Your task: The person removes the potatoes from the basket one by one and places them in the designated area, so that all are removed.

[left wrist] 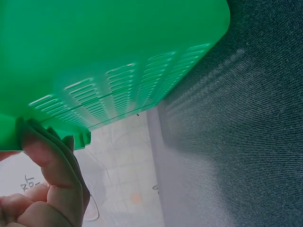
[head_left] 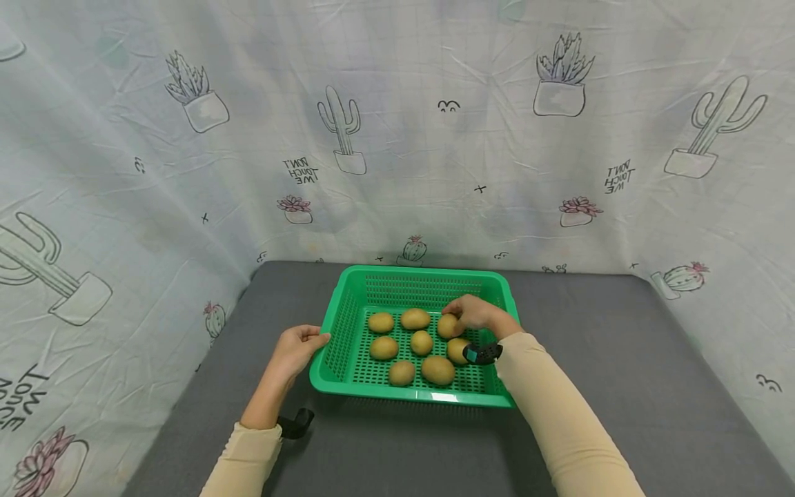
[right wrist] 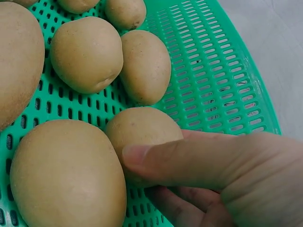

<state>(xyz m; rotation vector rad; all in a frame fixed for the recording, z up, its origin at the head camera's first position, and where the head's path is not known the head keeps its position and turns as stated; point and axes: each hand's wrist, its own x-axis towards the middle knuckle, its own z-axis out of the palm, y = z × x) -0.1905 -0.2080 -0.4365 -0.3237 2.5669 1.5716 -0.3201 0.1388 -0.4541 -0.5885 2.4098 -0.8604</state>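
Potato (head_left: 446, 327) at the basket's (head_left: 385, 391) two o'clock, I see, is pinched between the right hand's (head_left: 477, 313) thumb and fingers; the left hand (head_left: 295, 351) grips the rim (head_left: 333, 304) at nine, probably to steady it.

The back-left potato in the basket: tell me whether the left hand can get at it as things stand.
Likely yes, if it lets go first: the left hand holds the green basket by its left side, and though that wall stands between, nothing covers the back-left potato from above.
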